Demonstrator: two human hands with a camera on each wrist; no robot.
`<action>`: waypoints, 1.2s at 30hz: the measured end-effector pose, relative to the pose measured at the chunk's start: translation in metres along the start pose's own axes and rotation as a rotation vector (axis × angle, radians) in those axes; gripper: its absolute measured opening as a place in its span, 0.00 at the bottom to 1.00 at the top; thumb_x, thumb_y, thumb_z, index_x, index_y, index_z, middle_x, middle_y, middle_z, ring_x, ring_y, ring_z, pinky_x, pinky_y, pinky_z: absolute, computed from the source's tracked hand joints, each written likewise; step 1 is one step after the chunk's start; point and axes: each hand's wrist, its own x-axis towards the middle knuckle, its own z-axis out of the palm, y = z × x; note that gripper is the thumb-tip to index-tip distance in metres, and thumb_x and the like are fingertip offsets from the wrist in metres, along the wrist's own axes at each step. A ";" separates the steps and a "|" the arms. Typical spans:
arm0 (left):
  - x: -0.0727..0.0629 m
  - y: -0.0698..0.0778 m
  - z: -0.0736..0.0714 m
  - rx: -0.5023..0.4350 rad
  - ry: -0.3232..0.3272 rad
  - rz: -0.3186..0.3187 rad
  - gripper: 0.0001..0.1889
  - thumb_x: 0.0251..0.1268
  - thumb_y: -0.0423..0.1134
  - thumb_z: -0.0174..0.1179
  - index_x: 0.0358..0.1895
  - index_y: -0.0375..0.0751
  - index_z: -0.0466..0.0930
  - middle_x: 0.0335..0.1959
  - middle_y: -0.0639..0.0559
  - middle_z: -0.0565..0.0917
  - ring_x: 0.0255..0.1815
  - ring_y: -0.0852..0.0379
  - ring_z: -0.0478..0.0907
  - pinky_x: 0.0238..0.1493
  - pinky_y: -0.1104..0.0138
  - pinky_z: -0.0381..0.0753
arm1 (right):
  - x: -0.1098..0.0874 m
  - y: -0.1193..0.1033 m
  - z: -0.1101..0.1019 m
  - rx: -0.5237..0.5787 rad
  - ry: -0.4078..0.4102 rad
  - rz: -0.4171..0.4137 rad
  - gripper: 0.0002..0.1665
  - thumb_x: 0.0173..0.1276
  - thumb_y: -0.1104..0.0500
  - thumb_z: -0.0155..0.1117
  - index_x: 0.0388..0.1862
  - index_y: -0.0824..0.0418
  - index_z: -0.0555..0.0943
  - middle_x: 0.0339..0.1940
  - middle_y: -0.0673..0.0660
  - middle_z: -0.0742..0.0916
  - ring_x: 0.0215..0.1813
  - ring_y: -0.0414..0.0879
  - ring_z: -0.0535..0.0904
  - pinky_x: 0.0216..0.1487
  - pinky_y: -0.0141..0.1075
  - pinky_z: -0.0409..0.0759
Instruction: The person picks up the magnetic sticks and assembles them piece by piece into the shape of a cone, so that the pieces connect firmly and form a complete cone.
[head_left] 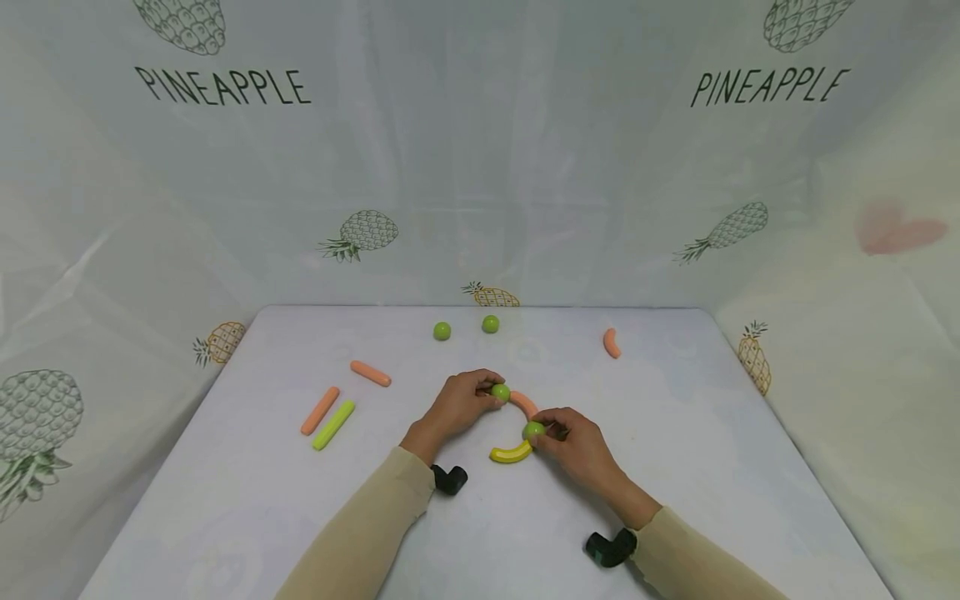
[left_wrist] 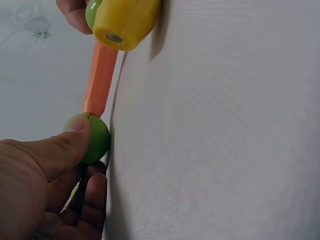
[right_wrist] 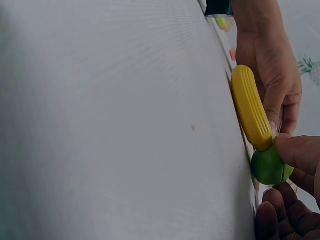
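We see the left hand (head_left: 459, 406) pinching the left ball (head_left: 501, 392) between thumb and fingers, and the right hand (head_left: 577, 443) pinching the right ball (head_left: 533, 431) the same way. The orange curve (head_left: 523, 404) spans from one ball to the other, and the yellow curve (head_left: 512, 454) runs from the right ball toward the near left, its left end free. All of this sits about the middle of the table (head_left: 720, 517).

We judge the step in hand to be joining curves and balls into one chain. The next move seems to call for both balls kept steady and the curves lined up, since a twist at the right ball could swing the yellow curve away.

The left wrist view shows us a grey disc (left_wrist: 114, 38) in the yellow curve's free end, perhaps a magnet, which the head view does not. There the yellow curve hides where the orange curve meets the right ball, so we cannot tell how firm that joint is. The right wrist view gives us grooves (right_wrist: 256, 107) along the yellow curve; only the head view takes in two spare balls (head_left: 442, 331) at the far side.
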 end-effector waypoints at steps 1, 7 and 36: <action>0.000 0.000 0.000 -0.001 -0.002 0.002 0.17 0.71 0.41 0.70 0.61 0.49 0.85 0.56 0.53 0.89 0.57 0.55 0.85 0.62 0.57 0.83 | 0.000 0.000 0.000 -0.002 0.000 0.005 0.17 0.64 0.58 0.81 0.51 0.56 0.89 0.39 0.49 0.86 0.40 0.41 0.79 0.43 0.33 0.78; 0.000 -0.001 0.000 -0.012 -0.011 0.009 0.17 0.71 0.41 0.70 0.61 0.49 0.84 0.56 0.53 0.89 0.58 0.56 0.85 0.62 0.57 0.82 | -0.001 0.000 0.000 0.010 -0.004 0.014 0.18 0.64 0.59 0.81 0.52 0.57 0.88 0.39 0.50 0.86 0.41 0.41 0.79 0.43 0.33 0.78; -0.008 0.000 -0.001 -0.008 0.028 -0.028 0.25 0.67 0.46 0.75 0.65 0.49 0.79 0.60 0.51 0.81 0.57 0.53 0.79 0.59 0.55 0.81 | -0.002 -0.002 0.001 0.021 -0.003 -0.016 0.18 0.64 0.59 0.81 0.52 0.57 0.88 0.41 0.51 0.86 0.40 0.41 0.78 0.42 0.32 0.77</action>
